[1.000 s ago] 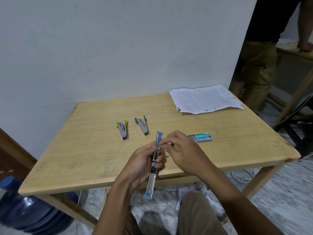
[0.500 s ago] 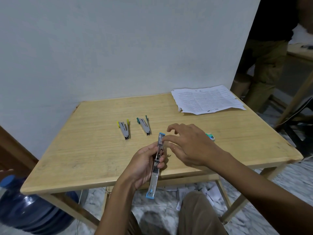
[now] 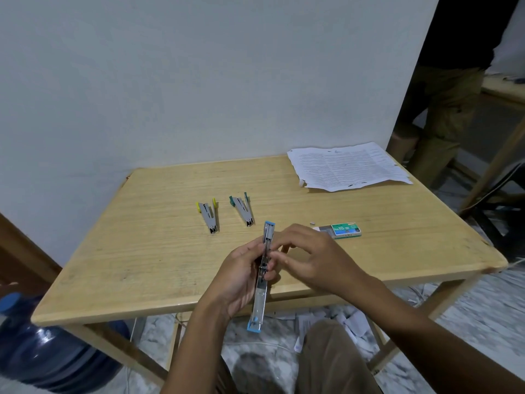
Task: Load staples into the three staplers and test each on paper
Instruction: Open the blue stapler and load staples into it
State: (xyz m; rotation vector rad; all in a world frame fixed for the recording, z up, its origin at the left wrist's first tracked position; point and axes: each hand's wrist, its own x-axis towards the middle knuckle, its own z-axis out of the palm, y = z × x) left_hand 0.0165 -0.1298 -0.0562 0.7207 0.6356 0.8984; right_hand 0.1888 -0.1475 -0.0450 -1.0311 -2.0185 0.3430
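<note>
Both hands worked above the near edge of the table. The person's left hand [image 3: 241, 277] gripped a long metal stapler with light-blue end caps [image 3: 260, 300]. It was opened out flat, its far end over the tabletop and its near end hanging past the edge above the person's lap. The right hand [image 3: 309, 260] had its fingers curled, thumb and forefinger touching the stapler just above the left hand's fingers. Whether they pinched the stapler itself or a strip of staples could not be told.

At far left a large dark-blue plastic water bottle [image 3: 42, 351] stood on the floor by the table's corner. The square light wooden table [image 3: 142, 251] stood against a plain pale wall [image 3: 199, 81]. Left of centre on it lay a small grey stapler with yellow tips [image 3: 208, 213]. Near it on the right, not touching, lay a small grey stapler with green tips [image 3: 241, 210]. Both were spread in a narrow V.

Right of the hands lay a green-and-white cardboard staple box [image 3: 345, 230]. A stack of printed white paper sheets [image 3: 346, 166] with ragged edges lay in the far right corner. Paper scraps [image 3: 349, 322] littered the pale marbled floor [image 3: 483, 308] beneath. Beyond the table, another person in olive trousers [image 3: 443, 95] stood beside a second wooden table [image 3: 502, 95].
</note>
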